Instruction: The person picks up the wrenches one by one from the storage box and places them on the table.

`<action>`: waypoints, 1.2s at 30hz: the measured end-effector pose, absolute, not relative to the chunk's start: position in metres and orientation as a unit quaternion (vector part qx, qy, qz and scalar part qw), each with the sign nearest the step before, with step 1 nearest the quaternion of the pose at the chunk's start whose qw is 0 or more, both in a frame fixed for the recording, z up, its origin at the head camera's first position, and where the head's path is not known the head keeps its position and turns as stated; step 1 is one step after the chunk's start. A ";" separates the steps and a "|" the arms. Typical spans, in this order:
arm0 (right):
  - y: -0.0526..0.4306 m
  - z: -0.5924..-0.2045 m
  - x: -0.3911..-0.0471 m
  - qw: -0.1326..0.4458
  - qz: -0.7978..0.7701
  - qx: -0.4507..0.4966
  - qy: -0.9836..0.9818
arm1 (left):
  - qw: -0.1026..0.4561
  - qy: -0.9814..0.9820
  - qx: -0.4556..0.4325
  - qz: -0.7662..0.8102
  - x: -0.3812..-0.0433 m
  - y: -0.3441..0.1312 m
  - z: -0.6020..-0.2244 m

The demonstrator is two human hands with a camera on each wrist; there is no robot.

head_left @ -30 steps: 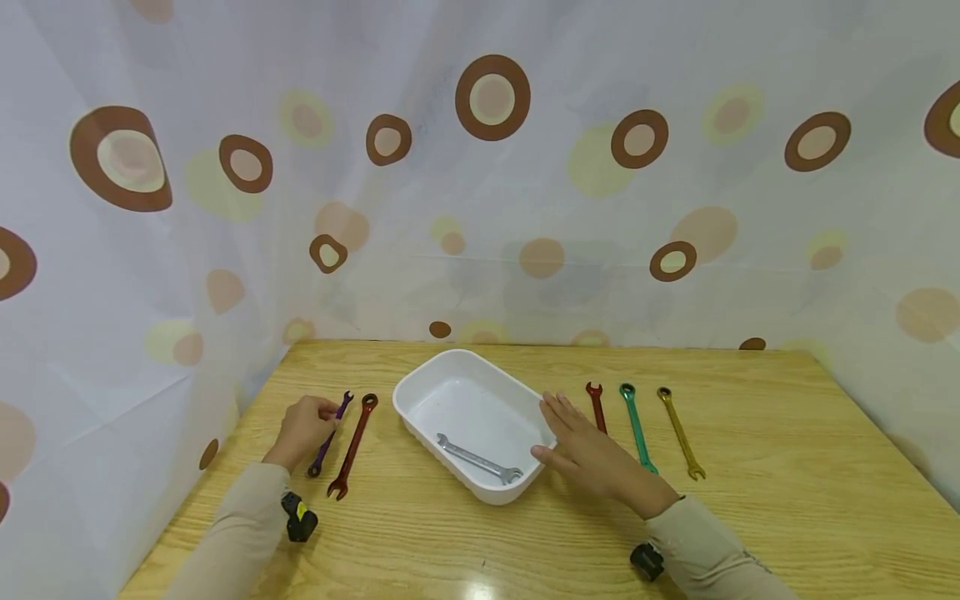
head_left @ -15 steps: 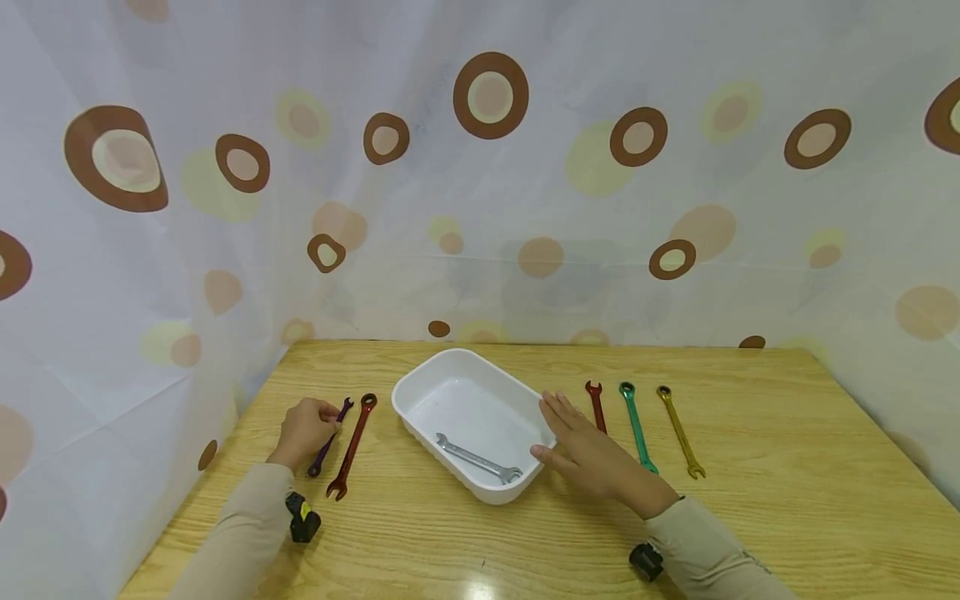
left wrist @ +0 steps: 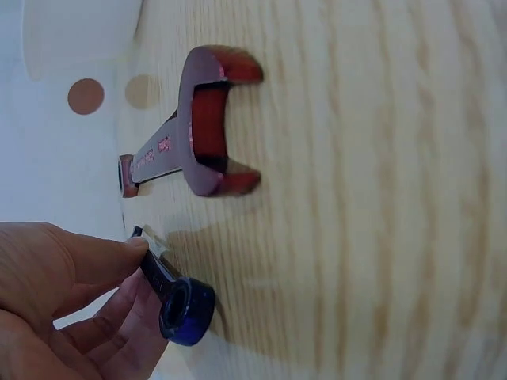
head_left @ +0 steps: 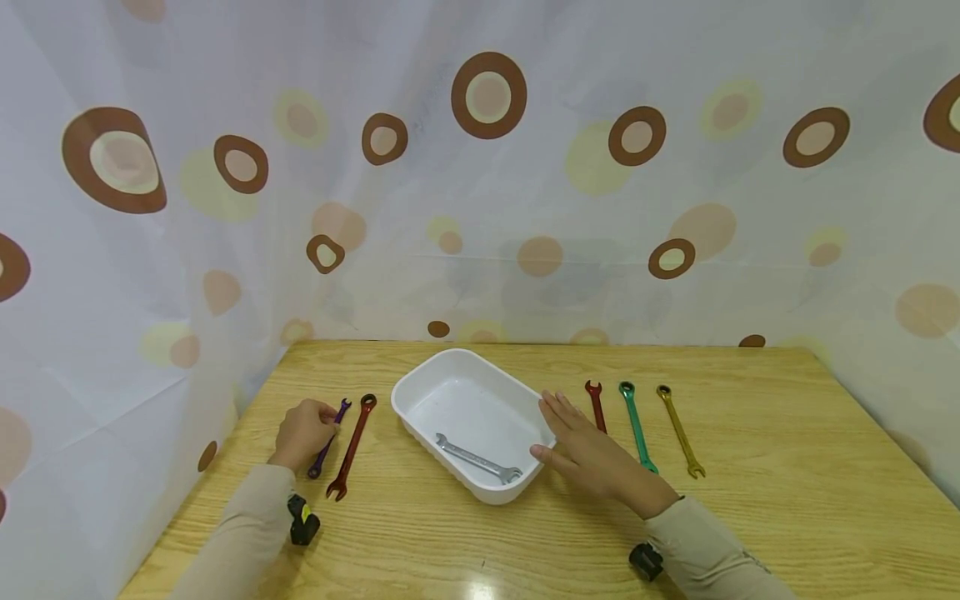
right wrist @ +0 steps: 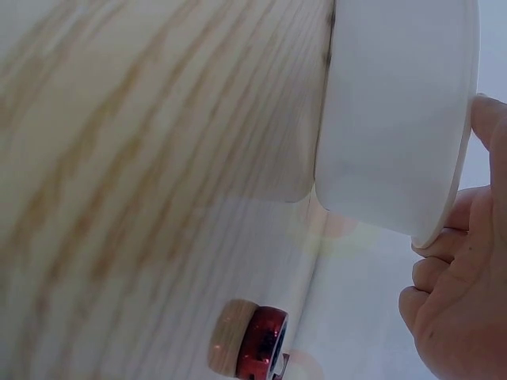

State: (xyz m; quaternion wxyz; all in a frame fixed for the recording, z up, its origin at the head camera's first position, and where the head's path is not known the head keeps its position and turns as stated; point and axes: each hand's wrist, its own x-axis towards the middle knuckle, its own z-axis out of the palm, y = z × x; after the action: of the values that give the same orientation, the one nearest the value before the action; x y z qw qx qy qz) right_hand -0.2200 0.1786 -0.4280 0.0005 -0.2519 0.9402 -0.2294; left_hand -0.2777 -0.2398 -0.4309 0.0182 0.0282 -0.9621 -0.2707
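My left hand (head_left: 303, 433) pinches a small purple combination wrench (head_left: 324, 454) between thumb and fingers. In the left wrist view the wrench's dark ring end (left wrist: 188, 311) points toward the camera, close to the table. Just right of it lies a larger red wrench (head_left: 350, 450), its open end nearest in the left wrist view. The right hand (head_left: 592, 454) rests on the right rim of a white plastic tray (head_left: 420, 375), fingers mostly straight. Inside the tray lies a silver open-ended wrench (head_left: 477, 459). My right palm hides part of what lies beneath it.
Right of the tray lie another red wrench (head_left: 596, 404), partly covered by the right hand, a green wrench (head_left: 636, 425) and a gold wrench (head_left: 680, 429). The wooden table (head_left: 420, 550) ends at a patterned curtain (head_left: 555, 200) behind and at both sides.
The left hand and the purple wrench have shifted very slightly toward me and left. The right hand and the tray have stayed in place.
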 end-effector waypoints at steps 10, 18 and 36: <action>0.179 -0.429 -0.221 -0.003 -0.233 -0.254 0.939 | 0.010 -0.967 0.053 -0.249 -0.276 -0.237 -0.428; 0.179 -0.428 -0.221 0.005 -0.230 -0.250 0.941 | 0.009 -0.968 0.053 -0.245 -0.277 -0.237 -0.428; 0.178 -0.429 -0.222 -0.002 -0.225 -0.257 0.940 | 0.008 -0.969 0.055 -0.242 -0.277 -0.238 -0.430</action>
State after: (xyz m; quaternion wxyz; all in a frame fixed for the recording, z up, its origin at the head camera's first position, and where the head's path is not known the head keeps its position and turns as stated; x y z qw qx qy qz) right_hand -0.2223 0.1783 -0.4288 -0.0023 -0.2570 0.9400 -0.2246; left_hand -0.2774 -0.2379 -0.4298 0.0079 0.0546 -0.9686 -0.2425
